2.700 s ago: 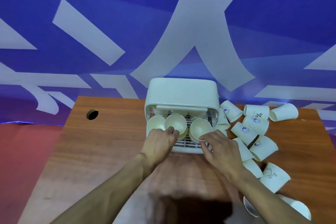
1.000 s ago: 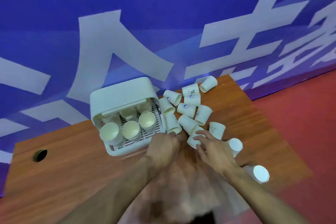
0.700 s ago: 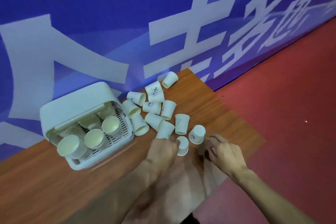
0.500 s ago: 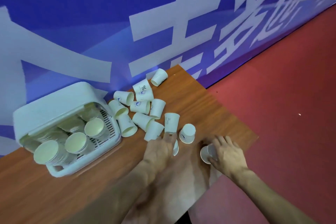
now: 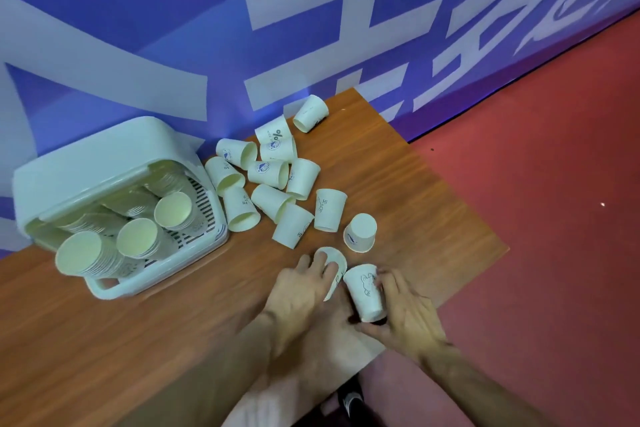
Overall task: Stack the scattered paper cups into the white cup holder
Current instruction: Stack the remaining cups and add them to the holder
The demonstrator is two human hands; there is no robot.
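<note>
My right hand [image 5: 405,319] is gripping a paper cup [image 5: 365,291] and my left hand [image 5: 299,289] is clutching a second cup [image 5: 335,265], both right of the white cup holder [image 5: 104,149] sitting on the wooden table [image 5: 138,340]. A red floor [image 5: 536,218] and a blue banner [image 5: 138,28] are lying beyond the holder.

Left hand [image 5: 301,288] near centre, fingers curled over tipped cup [image 5: 335,262] on table [image 5: 138,340]; right hand [image 5: 405,315] just beside, gripping sketched cup [image 5: 365,291]; loose cups [image 5: 273,184] heaped beyond the hands; holder [image 5: 104,149] far left, cup stacks [image 5: 138,239] inside; red floor [image 5: 536,218] right.
</note>
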